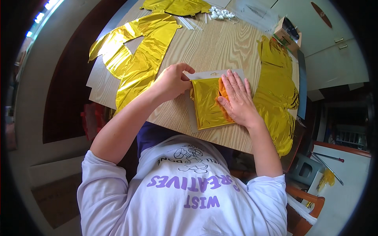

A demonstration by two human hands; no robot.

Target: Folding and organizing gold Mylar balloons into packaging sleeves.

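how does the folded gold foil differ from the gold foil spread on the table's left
The folded foil is a compact, nearly rectangular packet; the spread foil is angular, with a gap in it. The folded foil looks much smaller than the spread foil. The right hand covers part of the folded foil; no hand lies on the spread foil. Both are shiny and gold.

Wooden table (204,49): grey card (202,74), gold foil (147,55), perhaps string (221,14).

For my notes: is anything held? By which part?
Cannot tell if the left hand pinches gold foil by its corner; right hand lies flat on orange cloth.
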